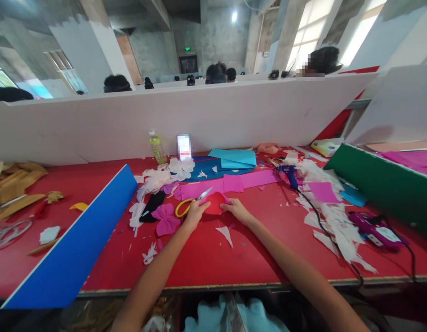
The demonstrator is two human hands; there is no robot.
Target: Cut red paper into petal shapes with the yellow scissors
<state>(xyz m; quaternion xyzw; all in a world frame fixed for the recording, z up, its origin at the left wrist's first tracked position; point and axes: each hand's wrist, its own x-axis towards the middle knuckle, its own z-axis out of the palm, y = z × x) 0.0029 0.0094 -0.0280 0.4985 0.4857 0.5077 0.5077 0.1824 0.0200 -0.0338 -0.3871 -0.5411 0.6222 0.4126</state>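
Note:
Between my two hands, a rounded pinkish-red piece of crepe paper [216,203] is held by its opposite side edges, above the red tabletop. My left hand [198,213] pinches the left edge, and my right hand [237,209] grips the right one. Close behind my left hand lies a pair of scissors [182,208] with yellow handles, its blades pointing away to the right. Pink petal-shaped paper pieces [165,219] rest to the left. A long bright pink paper strip [260,179] stretches across the table beyond my hands.
A blue divider [81,235] stands left, a green one [382,189] right. A blue glue gun [288,175] and a purple device [374,230] with cords lie among white scraps [338,221]. A bottle [158,148] and phone [184,146] stand at the back panel. People sit beyond it.

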